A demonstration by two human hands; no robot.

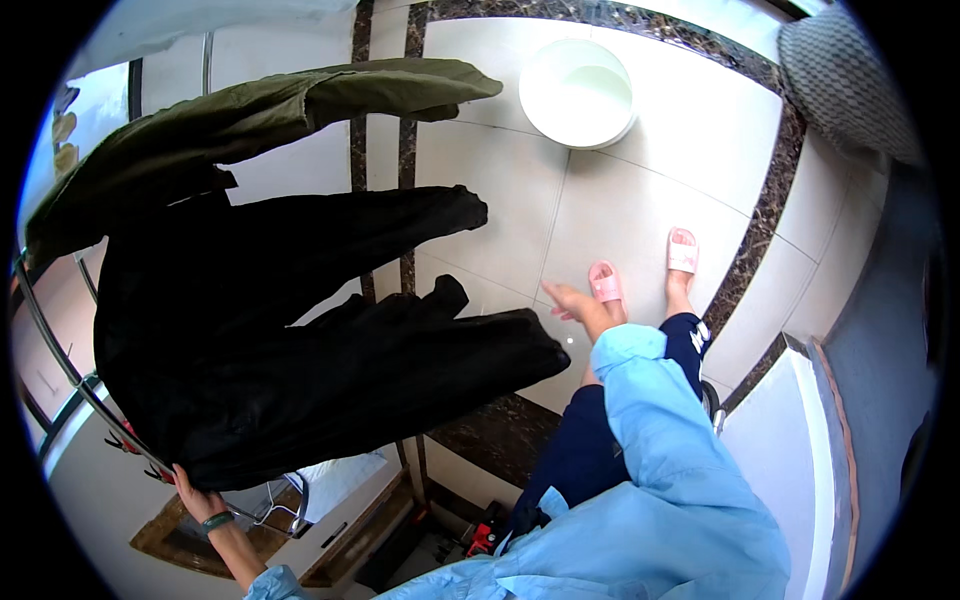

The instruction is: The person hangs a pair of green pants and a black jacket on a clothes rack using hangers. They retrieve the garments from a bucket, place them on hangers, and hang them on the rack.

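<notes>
A pair of black trousers (247, 375) hangs from a curved metal rail (56, 352), the two legs spreading toward the right of the view. At the near end of the rail, my left hand (196, 496), with a dark green bangle at the wrist, grips the trousers' upper edge; some of its fingers are hidden by the cloth. My right hand (574, 301) is held out above the floor, slightly blurred. Its fingers are extended and hold nothing, just apart from the lower trouser leg. An olive-green garment (255, 112) hangs farther along, beside the trousers.
A white bucket (576, 135) stands on the tiled floor (645, 184), which has dark marble-like bands. My feet wear pink slides (682, 251). A grey patterned cloth (847, 82) is at the upper right. A clothes hanger (277, 510) and a red-and-black object (481, 536) are lower down.
</notes>
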